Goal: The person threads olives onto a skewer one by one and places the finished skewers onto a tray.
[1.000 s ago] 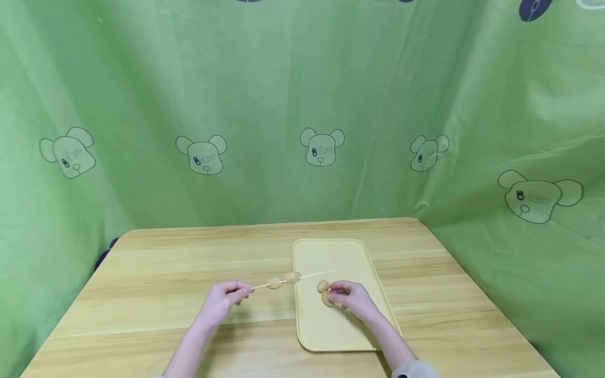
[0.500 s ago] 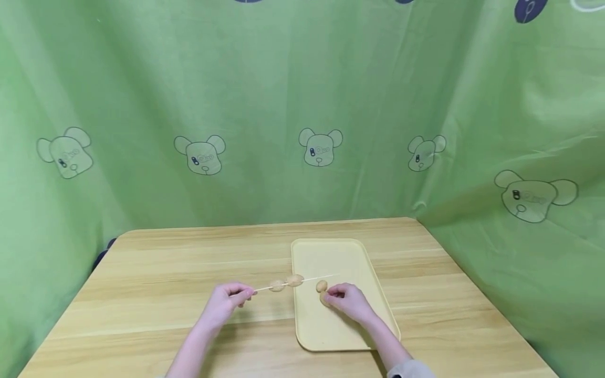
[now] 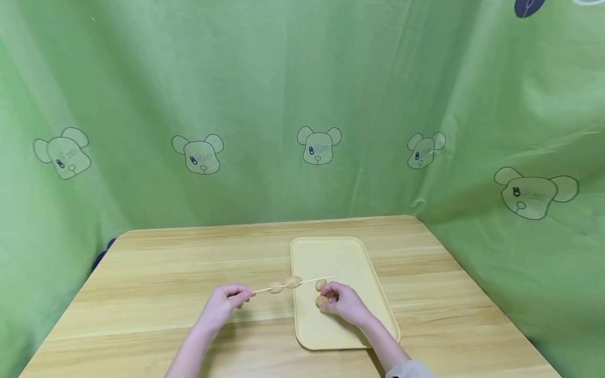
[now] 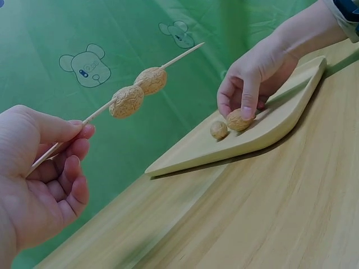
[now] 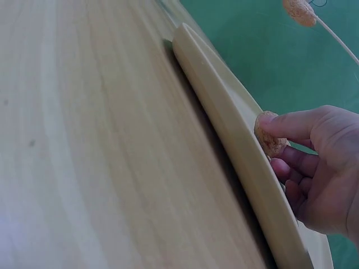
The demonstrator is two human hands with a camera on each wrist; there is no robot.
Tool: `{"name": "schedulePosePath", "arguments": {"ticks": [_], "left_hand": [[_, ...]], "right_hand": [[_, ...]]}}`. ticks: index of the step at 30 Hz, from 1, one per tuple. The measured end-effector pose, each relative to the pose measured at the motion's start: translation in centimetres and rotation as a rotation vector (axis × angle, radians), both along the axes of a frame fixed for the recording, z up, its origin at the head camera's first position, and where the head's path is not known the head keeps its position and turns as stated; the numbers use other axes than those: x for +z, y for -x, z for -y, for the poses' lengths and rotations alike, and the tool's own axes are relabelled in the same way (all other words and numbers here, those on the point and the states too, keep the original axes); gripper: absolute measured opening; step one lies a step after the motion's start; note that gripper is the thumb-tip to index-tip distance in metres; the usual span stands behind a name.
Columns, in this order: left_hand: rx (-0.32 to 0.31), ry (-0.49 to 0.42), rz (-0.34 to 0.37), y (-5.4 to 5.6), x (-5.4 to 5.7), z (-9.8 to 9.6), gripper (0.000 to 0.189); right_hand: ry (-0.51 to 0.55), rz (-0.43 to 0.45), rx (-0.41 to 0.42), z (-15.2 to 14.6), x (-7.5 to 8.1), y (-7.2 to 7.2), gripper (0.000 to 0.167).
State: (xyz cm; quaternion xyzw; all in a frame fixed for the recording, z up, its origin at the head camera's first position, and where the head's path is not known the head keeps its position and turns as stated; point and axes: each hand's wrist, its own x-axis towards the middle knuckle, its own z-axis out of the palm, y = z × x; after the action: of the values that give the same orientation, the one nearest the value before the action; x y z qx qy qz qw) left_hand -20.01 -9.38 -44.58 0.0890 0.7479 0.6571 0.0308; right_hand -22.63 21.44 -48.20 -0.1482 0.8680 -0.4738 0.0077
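Note:
My left hand (image 3: 223, 303) pinches the lower end of a thin wooden skewer (image 4: 185, 55) between thumb and fingers. Two brown, wrinkled, oval balls (image 4: 127, 102) are threaded side by side along its middle, and the bare pointed end slants up to the right. Over the pale yellow tray (image 3: 326, 254), my right hand (image 3: 347, 304) pinches another wrinkled brown ball (image 5: 268, 133) between thumb and fingers. A smaller loose brown ball (image 4: 219, 130) lies on the tray, just beside the held one. In the head view the skewer's tip overlaps the tray.
The tray lies on a light wood table (image 3: 189, 257), right of the middle, with a raised rim all round. A green curtain (image 3: 255, 105) printed with bear heads hangs behind the table and along both sides.
My right fingers have shifted their hold on the ball, turning it and bringing it slightly left, apart from the smaller one. The left hand and skewer have stayed nearly still.

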Motion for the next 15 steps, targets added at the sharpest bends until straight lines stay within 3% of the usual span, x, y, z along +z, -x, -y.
{"name": "schedulePosePath", "arguments": {"ticks": [9,15], "left_hand": [[0.012,0.004,0.012,-0.21,0.02,0.06,0.018],[0.007,0.009,0.007,-0.22,-0.06,0.29,0.018]], "right_hand": [[0.025,0.019,-0.016,0.14,0.19,-0.36,0.033],[0.099,0.003,-0.006,0.34,0.78,-0.86,0.031]]}}
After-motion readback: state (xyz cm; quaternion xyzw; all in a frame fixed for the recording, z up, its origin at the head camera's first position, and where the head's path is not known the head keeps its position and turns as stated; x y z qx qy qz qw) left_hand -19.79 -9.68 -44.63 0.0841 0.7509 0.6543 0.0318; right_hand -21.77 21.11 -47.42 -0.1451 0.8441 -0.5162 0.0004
